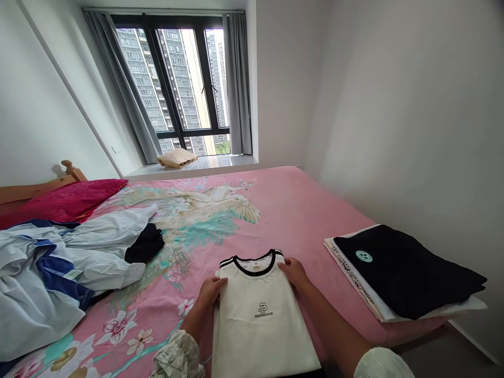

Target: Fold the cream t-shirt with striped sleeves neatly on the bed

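A white T-shirt (pixel 263 320) with a black-trimmed round collar and a small dark chest print lies folded into a neat rectangle at the near edge of the bed. My left hand (pixel 212 291) grips its left side below the shoulder, thumb on top and fingers underneath. On the opposite side, my right hand (pixel 295 273) pinches the edge close to the right shoulder, its fingers partly hidden beneath the cloth. The shirt's collar points away from me, and its lower end runs to the bottom of the view.
A folded stack with a black garment (pixel 409 270) on top sits at the bed's right edge. Rumpled white and blue clothes (pixel 51 273) and a black cloth (pixel 145 244) lie left. Behind them are a red pillow (pixel 79 199) and a beige bundle (pixel 177 157) on the windowsill.
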A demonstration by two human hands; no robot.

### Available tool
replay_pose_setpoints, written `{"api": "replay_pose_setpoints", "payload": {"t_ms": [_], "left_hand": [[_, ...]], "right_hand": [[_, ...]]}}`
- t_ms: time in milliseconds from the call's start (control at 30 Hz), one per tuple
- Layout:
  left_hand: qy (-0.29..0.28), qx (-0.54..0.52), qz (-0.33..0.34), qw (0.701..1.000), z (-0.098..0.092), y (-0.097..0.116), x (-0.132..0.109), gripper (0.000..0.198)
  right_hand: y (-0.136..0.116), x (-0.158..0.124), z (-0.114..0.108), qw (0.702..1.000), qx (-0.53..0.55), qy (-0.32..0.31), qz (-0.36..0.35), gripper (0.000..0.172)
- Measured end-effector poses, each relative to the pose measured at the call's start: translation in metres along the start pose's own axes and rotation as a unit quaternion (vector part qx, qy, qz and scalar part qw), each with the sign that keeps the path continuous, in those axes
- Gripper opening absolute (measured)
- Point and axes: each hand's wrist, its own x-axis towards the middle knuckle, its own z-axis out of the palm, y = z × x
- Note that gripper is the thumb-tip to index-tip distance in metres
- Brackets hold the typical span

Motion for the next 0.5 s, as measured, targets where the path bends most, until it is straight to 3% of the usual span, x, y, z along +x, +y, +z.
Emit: {"api": "replay_pose_setpoints", "payload": {"t_ms": [233, 400, 500], "left_hand": [[0.001, 0.006, 0.022, 1.000, -0.003, 0.005, -0.005, 0.036], [-0.025, 0.018, -0.028, 0.999, -0.007, 0.001, -0.002, 0.037], [-0.072, 0.017, -0.064, 0.995, -0.017, -0.001, -0.003, 0.038]], "right_hand": [[-0.004, 0.010, 0.002, 1.000, 0.019, -0.006, 0.001, 0.031], [0.001, 0.008, -0.007, 0.998, 0.014, -0.046, 0.046, 0.030], [0.006, 0.000, -0.017, 0.992, 0.012, -0.095, 0.080, 0.031]]}}
